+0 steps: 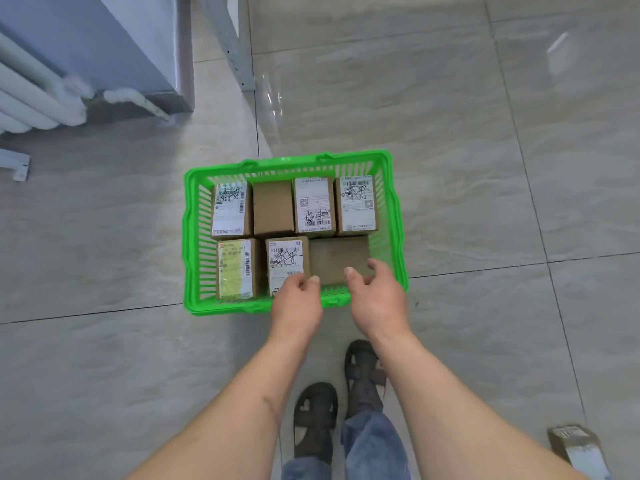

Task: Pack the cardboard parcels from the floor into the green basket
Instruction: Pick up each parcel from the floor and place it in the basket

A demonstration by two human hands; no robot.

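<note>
The green basket stands on the tiled floor in front of me. Several cardboard parcels lie in it in two rows, most with white shipping labels. A plain brown parcel lies flat at the near right of the basket. My right hand hovers over its near right corner, thumb and fingers spread, gripping nothing. My left hand is at the parcel's near left edge, fingers loosely curled and empty, partly covering a labelled parcel. One more labelled parcel lies on the floor at my far right.
My feet in dark sandals stand just behind the basket. A white radiator and a blue-grey wall are at the back left. A metal frame leg stands beyond the basket. Glossy floor tiles lie all around.
</note>
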